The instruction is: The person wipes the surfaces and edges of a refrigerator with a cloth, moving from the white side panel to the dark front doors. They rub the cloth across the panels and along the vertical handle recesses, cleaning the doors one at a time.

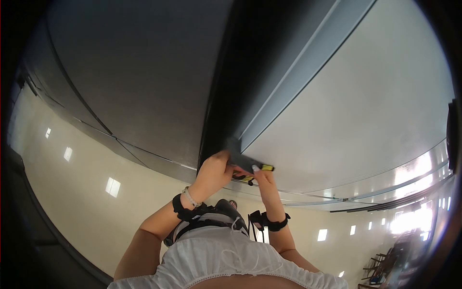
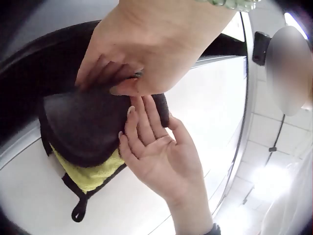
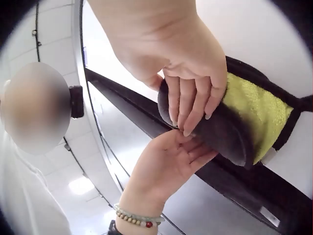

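A microfibre cloth point(image 1: 245, 163), dark grey on one face and yellow-green on the other, is held between both hands in front of a tall panelled surface. The left hand point(image 2: 146, 46) pinches its grey edge point(image 2: 88, 122), thumb on top. Over the other part of the cloth, the right hand point(image 3: 193, 83) lays its fingers, with the thumb behind. In the right wrist view, the left hand point(image 3: 161, 164) meets the right fingertips at the cloth. A yellow-green corner point(image 2: 93, 174) with black edging and a hanging loop point(image 2: 79, 209) dangles below the grey part.
A dark panel point(image 1: 134, 72) stands to the left and a pale glossy panel point(image 1: 375, 101) to the right, with a black recess point(image 1: 240, 62) and a metal edge strip between them. Chairs point(image 1: 380, 267) stand far right on the pale floor point(image 1: 130, 197).
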A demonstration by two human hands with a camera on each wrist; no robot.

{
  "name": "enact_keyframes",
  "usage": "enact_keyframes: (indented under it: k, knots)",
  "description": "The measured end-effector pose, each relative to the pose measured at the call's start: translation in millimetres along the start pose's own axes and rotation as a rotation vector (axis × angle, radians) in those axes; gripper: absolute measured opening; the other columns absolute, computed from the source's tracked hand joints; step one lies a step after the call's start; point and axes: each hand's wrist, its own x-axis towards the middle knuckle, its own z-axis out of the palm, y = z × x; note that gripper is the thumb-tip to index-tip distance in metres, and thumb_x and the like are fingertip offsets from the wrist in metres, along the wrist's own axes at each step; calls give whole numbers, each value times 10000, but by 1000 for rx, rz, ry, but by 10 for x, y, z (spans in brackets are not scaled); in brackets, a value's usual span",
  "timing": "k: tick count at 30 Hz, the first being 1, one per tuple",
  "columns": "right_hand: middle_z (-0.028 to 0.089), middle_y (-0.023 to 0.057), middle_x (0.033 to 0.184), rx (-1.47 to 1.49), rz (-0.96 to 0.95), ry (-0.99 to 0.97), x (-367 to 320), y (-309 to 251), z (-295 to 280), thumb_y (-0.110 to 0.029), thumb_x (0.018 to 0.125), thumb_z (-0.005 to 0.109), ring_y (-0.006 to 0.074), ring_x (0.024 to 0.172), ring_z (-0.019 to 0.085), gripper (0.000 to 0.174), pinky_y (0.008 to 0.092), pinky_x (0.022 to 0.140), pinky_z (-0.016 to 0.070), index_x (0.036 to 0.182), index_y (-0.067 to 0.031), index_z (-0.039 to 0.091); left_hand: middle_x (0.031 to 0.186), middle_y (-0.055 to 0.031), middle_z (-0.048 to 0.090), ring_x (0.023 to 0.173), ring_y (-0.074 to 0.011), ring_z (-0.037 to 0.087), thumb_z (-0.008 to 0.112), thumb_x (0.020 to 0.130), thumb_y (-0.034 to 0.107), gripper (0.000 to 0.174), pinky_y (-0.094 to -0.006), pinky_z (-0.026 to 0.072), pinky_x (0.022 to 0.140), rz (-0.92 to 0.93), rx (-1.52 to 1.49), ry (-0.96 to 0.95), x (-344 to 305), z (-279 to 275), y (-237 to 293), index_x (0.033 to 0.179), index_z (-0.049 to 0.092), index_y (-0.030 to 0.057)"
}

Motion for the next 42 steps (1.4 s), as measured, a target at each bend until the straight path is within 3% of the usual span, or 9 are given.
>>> enact_keyframes:
  k: [2, 5, 7, 13, 15, 20, 27, 36, 42]
  knots:
    - [435, 24, 600, -83, -44, 31, -92, -381, -42, -231, 782, 505, 88, 599, 372, 295, 233, 538, 312, 636, 25, 515, 761, -211, 513, 712, -361, 505, 458, 605, -3, 339, -397, 419, 612, 203, -46, 183, 69, -161, 231, 942, 463, -43]
    - [378, -11, 488, -47, -252, 268, -75, -502, 57, -189, 785, 503, 85, 501, 313, 346, 254, 450, 258, 524, 35, 464, 755, -201, 516, 708, -348, 512, 477, 602, 7, 371, -378, 428, 606, 208, -74, 202, 118, -329, 437, 970, 464, -39]
    - [352, -31, 420, -3, -272, 4, -30, -628, 27, -156, 785, 492, 89, 424, 281, 373, 268, 408, 242, 467, 31, 432, 769, -195, 525, 700, -334, 522, 493, 605, 25, 405, -371, 432, 602, 227, -48, 232, 127, -269, 286, 1005, 458, -33]
    - [340, 67, 392, -472, -370, -120, 117, 104, 251, -139, 767, 495, 125, 393, 314, 315, 306, 388, 253, 518, 49, 448, 689, -198, 528, 645, -356, 519, 513, 631, 88, 161, -379, 426, 561, 34, 72, 53, -30, 0, -354, 740, 531, -29]
    - [351, 94, 414, -515, -329, -194, 173, 444, 275, -165, 774, 488, 143, 401, 321, 295, 310, 401, 266, 562, 41, 483, 660, -200, 534, 637, -349, 529, 529, 637, 134, 157, -384, 435, 567, -164, 299, -173, -106, 141, -593, 672, 547, -17]
    - [354, 100, 475, -348, -116, -458, 212, 1081, 196, -254, 809, 421, 129, 478, 342, 277, 289, 466, 299, 804, -49, 607, 658, -200, 546, 640, -334, 544, 538, 665, 186, 202, -388, 447, 587, -99, 407, -313, -273, 505, -1150, 660, 562, -15]
    - [242, 18, 459, -193, 32, -425, 106, 1500, 53, -265, 811, 397, 104, 466, 282, 288, 255, 450, 268, 823, -104, 635, 684, -197, 558, 669, -328, 551, 507, 710, 267, 288, -396, 443, 607, -50, 484, -442, -313, 562, -1292, 664, 567, -12]
    - [404, 83, 530, -289, 129, -256, 181, 1706, -119, -400, 763, 460, 138, 522, 387, 447, 294, 504, 348, 700, 40, 508, 653, -186, 552, 630, -330, 548, 485, 736, 300, 327, -395, 442, 583, 2, 645, -509, -347, 712, -1125, 663, 568, -8]
    - [539, 222, 788, -365, 188, -369, 208, 1930, -535, -444, 756, 423, 328, 767, 507, 489, 371, 685, 380, 774, 32, 532, 784, -188, 537, 723, -331, 531, 481, 714, 242, 258, -403, 436, 622, 48, 504, -584, -425, 998, -980, 782, 520, -4]
